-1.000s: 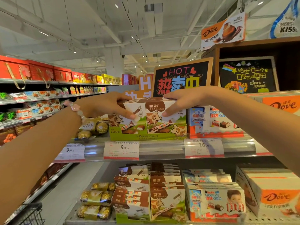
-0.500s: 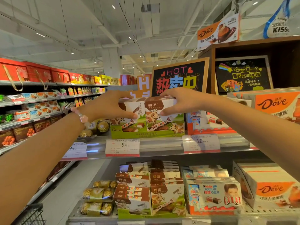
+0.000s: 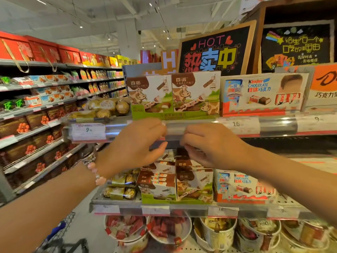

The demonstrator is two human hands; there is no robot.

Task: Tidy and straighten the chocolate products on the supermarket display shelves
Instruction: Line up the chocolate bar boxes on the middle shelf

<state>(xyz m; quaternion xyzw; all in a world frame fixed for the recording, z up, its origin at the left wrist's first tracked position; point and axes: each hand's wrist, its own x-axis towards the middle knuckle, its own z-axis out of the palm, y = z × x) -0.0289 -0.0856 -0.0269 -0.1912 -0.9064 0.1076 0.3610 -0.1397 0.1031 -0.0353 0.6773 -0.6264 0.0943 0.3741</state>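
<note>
Two brown-and-green cow-print chocolate boxes (image 3: 173,95) stand upright side by side on the upper shelf (image 3: 277,125). More of the same cow-print boxes (image 3: 193,183) are stacked unevenly on the lower shelf (image 3: 191,209). My left hand (image 3: 138,143) and my right hand (image 3: 209,145) hover in front of the upper shelf's edge, just above the lower stack. Both have loosely curled fingers and I see nothing held in either. The fingertips of my right hand are close to the top of the lower stack; contact is unclear.
Kinder boxes (image 3: 262,92) stand right of the cow boxes, with more Kinder boxes (image 3: 242,187) below. Gold-wrapped Ferrero packs (image 3: 109,106) lie to the left. A Dove box (image 3: 322,88) is far right. Candy tubs (image 3: 217,232) fill the bottom shelf. A cart (image 3: 60,234) stands lower left.
Both hands let go of the cow-print boxes on the upper shelf and dropped to just below the shelf edge. The view tilted downward.
</note>
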